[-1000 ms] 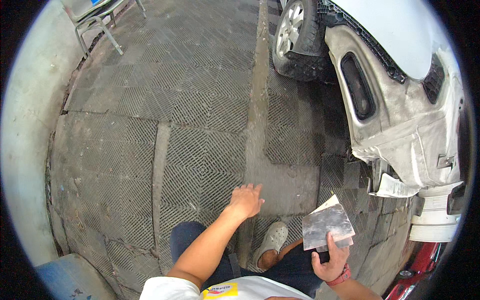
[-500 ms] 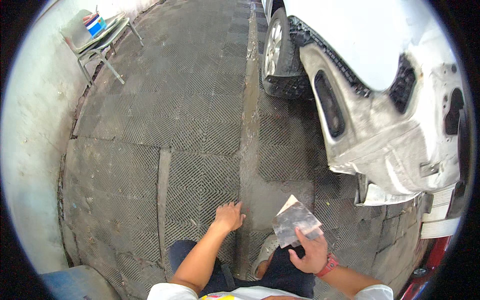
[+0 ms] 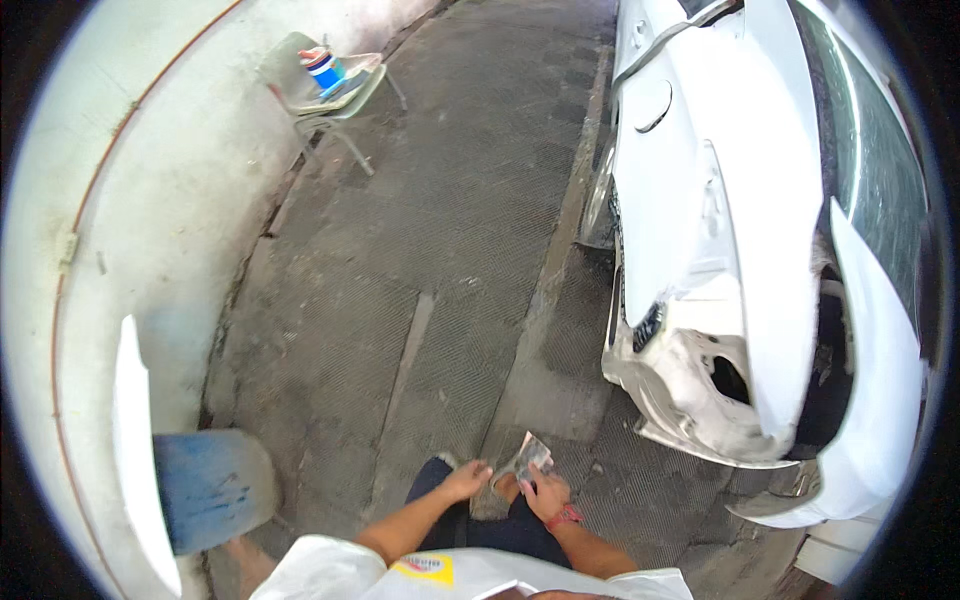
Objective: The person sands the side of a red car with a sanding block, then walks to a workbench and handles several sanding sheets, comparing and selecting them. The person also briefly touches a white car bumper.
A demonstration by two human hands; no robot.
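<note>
My right hand, with a red band at the wrist, grips a few grey and tan sheets of sandpaper between thumb and fingers. The sheets stick out past the fingertips, over my shoe. Left of them, my left hand hangs over my dark trouser leg with its fingers loosely bent and slightly apart. Nothing shows in it, and a small gap separates it from the sandpaper.
A white car with its rear corner stripped stands at right; a loose white panel juts out there. By the left wall are a blue drum, a white panel and a chair bearing a paint can. Ribbed mats cover the floor.
My view has risen and swung, bringing more of the car, the drum and the wall into sight. Both hands now appear lower and closer together; the right still holds the sandpaper.
</note>
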